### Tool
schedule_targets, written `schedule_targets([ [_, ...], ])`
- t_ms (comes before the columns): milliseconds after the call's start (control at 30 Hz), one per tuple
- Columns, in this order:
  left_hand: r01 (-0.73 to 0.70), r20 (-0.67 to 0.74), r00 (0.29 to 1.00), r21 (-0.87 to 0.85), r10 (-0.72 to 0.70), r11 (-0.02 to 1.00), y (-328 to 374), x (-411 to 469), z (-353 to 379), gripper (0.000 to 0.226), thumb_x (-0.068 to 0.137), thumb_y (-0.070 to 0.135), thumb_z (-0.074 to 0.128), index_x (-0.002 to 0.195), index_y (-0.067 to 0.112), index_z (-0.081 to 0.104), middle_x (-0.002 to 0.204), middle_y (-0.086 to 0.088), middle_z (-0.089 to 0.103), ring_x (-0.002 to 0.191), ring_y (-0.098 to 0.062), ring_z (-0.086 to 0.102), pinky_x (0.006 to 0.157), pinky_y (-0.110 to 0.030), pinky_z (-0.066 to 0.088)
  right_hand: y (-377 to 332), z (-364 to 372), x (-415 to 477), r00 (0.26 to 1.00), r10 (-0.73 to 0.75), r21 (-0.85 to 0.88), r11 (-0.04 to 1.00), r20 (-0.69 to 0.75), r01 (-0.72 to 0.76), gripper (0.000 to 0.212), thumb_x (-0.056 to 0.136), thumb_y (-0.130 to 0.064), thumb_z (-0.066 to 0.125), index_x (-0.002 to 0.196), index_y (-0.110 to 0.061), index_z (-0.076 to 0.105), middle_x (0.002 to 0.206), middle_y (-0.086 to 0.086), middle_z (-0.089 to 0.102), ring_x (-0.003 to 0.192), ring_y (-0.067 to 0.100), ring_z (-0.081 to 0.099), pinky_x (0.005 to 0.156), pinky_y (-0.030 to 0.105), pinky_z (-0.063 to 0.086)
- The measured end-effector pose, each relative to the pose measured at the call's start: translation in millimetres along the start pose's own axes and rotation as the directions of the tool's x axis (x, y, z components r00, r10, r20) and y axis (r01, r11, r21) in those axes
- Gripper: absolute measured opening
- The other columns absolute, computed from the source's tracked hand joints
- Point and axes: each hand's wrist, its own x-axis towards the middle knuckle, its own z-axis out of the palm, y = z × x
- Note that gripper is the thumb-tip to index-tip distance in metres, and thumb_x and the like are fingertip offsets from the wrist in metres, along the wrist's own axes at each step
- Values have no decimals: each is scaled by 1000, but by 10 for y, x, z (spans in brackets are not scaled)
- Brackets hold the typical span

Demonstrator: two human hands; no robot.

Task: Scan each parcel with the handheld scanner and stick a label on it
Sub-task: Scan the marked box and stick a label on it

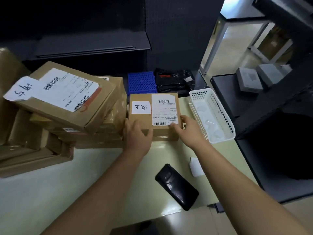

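Left hand (137, 133) fingers spread flat over the near-left corner of a small brown parcel (144, 121), right hand (188, 129) fingers apart on its near-right edge, tips touching the shipping label (164, 109); neither is clamped around it. The parcel sits on the pale bench (84, 175), a handwritten white label (141, 107) beside the shipping label, a tilted parcel stack (67, 102) touching its left side and a white basket (211, 114) just right. The black handheld scanner (177, 185) lies loose on the bench nearer the person, between the forearms, with a white slip (196, 167) near it.
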Motion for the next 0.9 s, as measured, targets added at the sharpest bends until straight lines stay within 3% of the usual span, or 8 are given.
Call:
schedule_targets([
  [167, 5, -83, 996, -93, -13, 996, 1, 43, 40, 61, 89, 32, 66, 142, 14, 43, 151, -10, 34, 136, -31, 33, 111, -43, 34, 92, -59, 68, 1000, 16, 135, 991, -2, -16, 43, 89, -20, 68, 130, -13, 55, 110, -3, 64, 92, 19, 63, 84, 34, 51],
  [233, 45, -78, 995, -152, -58, 987, 4, 31, 58, 66, 87, 29, 70, 143, 13, 41, 143, -11, 46, 130, -32, 39, 108, -42, 37, 188, -119, 66, 1000, 22, 183, 983, 21, -25, 36, 89, -15, 68, 124, -17, 61, 107, -2, 68, 87, 19, 65, 77, 32, 52],
  [367, 11, -90, 996, -66, -17, 998, 67, -56, 108, 71, 85, 26, 73, 147, 16, 39, 141, -11, 48, 128, -33, 39, 108, -40, 34, 342, -238, 4, 997, 44, 314, 948, 63, -61, 37, 87, -15, 70, 120, -25, 58, 111, -2, 65, 88, 15, 62, 71, 31, 50],
  [533, -90, -127, 989, -164, 70, 982, 139, -404, 64, 72, 81, 21, 78, 145, 18, 44, 139, -6, 39, 129, -26, 42, 110, -39, 38, 489, -451, -309, 1000, -10, 424, 906, -16, 16, 50, 79, -17, 77, 121, -22, 50, 126, 1, 55, 105, 14, 59, 88, 31, 52],
  [667, -119, -152, 985, -247, 83, 962, 57, -985, -15, 69, 79, 23, 80, 141, 19, 51, 128, 2, 41, 114, -15, 49, 101, -28, 43, 640, -599, -765, 992, -113, 414, 902, -59, 127, 56, 77, -23, 78, 124, -23, 48, 126, -4, 45, 112, 12, 53, 93, 29, 50],
  [900, -26, -243, 969, -239, -33, 971, -511, -2019, -275, 62, 80, 27, 79, 138, 19, 56, 122, 7, 41, 110, -8, 45, 98, -24, 43, 709, -344, -1481, 957, -262, 344, 916, 126, 206, 54, 77, -36, 81, 119, -32, 48, 119, -13, 48, 106, 13, 55, 90, 44, 53],
])
